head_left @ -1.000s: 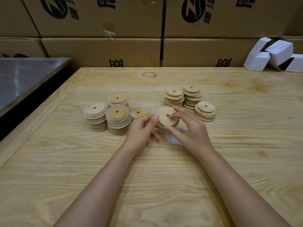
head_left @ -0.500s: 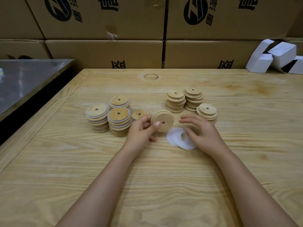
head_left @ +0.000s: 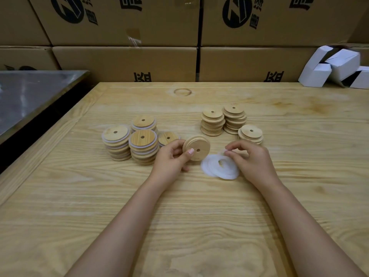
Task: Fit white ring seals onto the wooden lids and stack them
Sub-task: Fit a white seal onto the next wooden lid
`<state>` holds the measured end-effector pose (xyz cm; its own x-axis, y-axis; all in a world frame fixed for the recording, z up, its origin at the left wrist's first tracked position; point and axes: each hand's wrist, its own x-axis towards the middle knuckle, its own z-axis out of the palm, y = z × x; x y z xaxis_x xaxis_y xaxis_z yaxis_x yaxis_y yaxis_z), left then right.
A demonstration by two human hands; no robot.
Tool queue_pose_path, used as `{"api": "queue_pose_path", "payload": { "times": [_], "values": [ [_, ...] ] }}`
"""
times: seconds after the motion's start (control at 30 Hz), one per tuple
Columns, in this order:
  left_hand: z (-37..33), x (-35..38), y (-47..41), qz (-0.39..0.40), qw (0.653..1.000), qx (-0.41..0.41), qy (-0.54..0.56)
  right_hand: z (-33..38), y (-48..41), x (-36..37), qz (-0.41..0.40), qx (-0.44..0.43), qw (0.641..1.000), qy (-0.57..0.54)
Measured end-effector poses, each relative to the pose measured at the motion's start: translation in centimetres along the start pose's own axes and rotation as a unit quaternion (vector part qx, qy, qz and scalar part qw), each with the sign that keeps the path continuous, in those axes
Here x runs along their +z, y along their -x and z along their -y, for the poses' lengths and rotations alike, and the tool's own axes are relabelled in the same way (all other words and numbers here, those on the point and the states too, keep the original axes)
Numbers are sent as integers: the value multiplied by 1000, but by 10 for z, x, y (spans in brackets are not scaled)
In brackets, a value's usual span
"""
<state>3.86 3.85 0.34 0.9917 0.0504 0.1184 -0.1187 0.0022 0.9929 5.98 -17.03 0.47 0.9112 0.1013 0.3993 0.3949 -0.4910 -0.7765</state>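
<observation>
**Clerk:** Lids with white rims?
**Checker:** Four sealed stacks (head_left: 143, 149), grouped left of the worktop's (head_left: 60, 216) middle. Three are tall. The fourth is only a lid or two high and partly behind the left hand (head_left: 171, 157). Lids per stack: the edges blur together, so no count.

**Clerk:** Bare lids?
**Checker:** Three bare stacks (head_left: 212, 123), right of middle, toward the far edge. The nearest is the shortest, its lower part hidden by the right hand (head_left: 252, 162).

**Clerk:** Lid in work?
**Checker:** One wooden lid (head_left: 196, 147), tilted on edge between the two groups. The left fingers curl round its left rim, thumb on its face beside the centre hole.

**Clerk:** Seals?
**Checker:** One loose pile of ring seals (head_left: 218, 168), flat on the worktop just nearside of the held lid and beside the right hand. At least two overlapping rings show; the full number is unreadable.

**Clerk:** Right fingers?
**Checker:** Drawn narrow, thumb to forefinger, over the pile's far side. Something pale shows there, but I cannot tell whether a seal is pinched.

**Clerk:** Remainder?
**Checker:** Cardboard cartons (head_left: 123, 62) along the far edge, cut off by the frame. Several white boxes (head_left: 339, 62) at the far right corner. A metal surface (head_left: 30, 96) past the left edge.
</observation>
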Motion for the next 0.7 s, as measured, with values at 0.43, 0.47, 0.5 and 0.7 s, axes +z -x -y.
{"api": "queue_pose_path", "payload": {
  "times": [0.43, 0.47, 0.5, 0.7],
  "values": [
    [-5, 5, 7, -2, 996, 84, -19, 24, 3, 24, 15, -25, 988, -154],
    [-5, 5, 8, 3, 996, 88, -24, 25, 4, 26, 11, -23, 987, -158],
    [-5, 5, 8, 9, 995, 92, -27, 25, 4, 27, 8, -19, 987, -159],
    [-4, 6, 10, 45, 994, 98, -12, 24, 8, 29, 8, 9, 985, -174]
  ]
}}
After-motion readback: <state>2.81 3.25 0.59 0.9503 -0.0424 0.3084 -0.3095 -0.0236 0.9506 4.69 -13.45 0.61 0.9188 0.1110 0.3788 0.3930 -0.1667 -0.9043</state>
